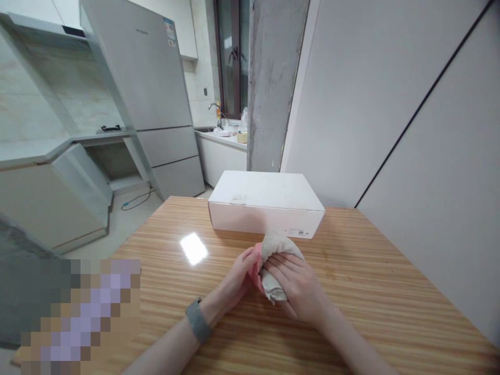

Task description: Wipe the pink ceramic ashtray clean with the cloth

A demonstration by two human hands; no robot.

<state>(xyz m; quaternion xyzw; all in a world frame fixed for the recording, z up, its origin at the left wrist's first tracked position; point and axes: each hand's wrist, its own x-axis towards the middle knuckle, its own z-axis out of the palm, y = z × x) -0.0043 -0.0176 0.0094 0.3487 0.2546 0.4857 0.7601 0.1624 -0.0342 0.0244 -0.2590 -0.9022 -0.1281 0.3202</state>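
Note:
My left hand (239, 276) is closed around a pink object (255, 266), whose kind I cannot make out because my fingers and a cloth cover much of it. A light grey cloth (278, 244) is bunched in my right hand (299, 284), which presses it against the pink object from the right. Both hands are close together just above the wooden table (164, 291), in front of a white cardboard box (265, 190). A grey band is on my left wrist.
The closed white box stands at the table's far edge. A pixelated patch hides the lower left corner. Beyond the table are a grey fridge (136, 67), a sink counter with a tap (219, 115), and a white wall panel (390, 78) along the right.

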